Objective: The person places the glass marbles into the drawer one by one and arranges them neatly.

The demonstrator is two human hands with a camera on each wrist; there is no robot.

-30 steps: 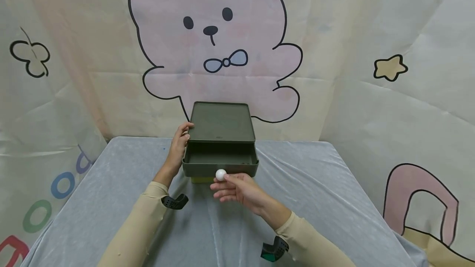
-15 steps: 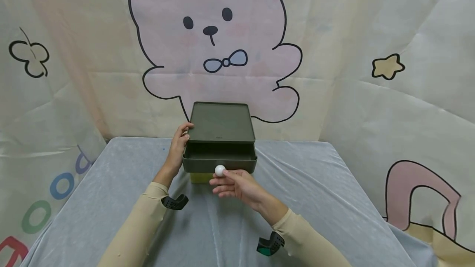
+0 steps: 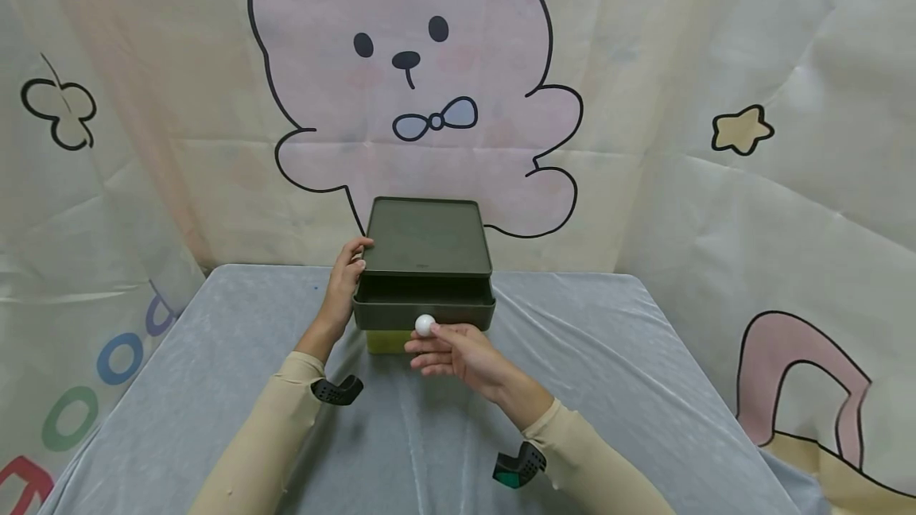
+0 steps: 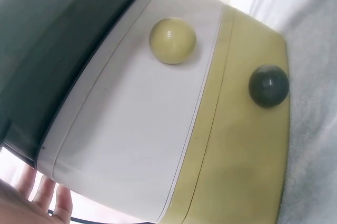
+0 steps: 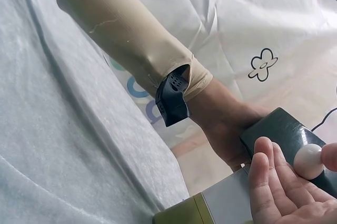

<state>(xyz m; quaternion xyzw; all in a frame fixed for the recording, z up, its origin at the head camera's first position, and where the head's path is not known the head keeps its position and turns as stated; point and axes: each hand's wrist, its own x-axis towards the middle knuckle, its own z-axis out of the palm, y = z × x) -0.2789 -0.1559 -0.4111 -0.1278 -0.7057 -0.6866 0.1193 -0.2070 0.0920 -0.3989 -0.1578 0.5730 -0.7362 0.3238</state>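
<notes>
A dark green top drawer (image 3: pixel 386 314) juts partway out of a small drawer cabinet (image 3: pixel 429 235), and its inside shows from above. On its front is a round white knob (image 3: pixel 425 325). My right hand (image 3: pixel 468 358) pinches this knob between thumb and index finger, the other fingers spread below it. My left hand (image 3: pixel 340 292) rests against the cabinet's left side, fingertips at the top edge. In the left wrist view, a white drawer (image 4: pixel 139 113) with a yellow-green knob (image 4: pixel 172 40) lies beneath, then a yellow-green drawer (image 4: pixel 237 150) with a dark green knob (image 4: pixel 269 86).
The cabinet stands near the back of a table under a grey-blue cloth (image 3: pixel 608 388). Behind it hangs a backdrop (image 3: pixel 458 30) with a cartoon bear. Printed fabric walls (image 3: pixel 809 205) enclose both sides.
The top drawer has slid back a little into the cabinet, with my right hand moving forward on its knob. More of the yellow-green drawer shows below. My left hand has stayed in place.
</notes>
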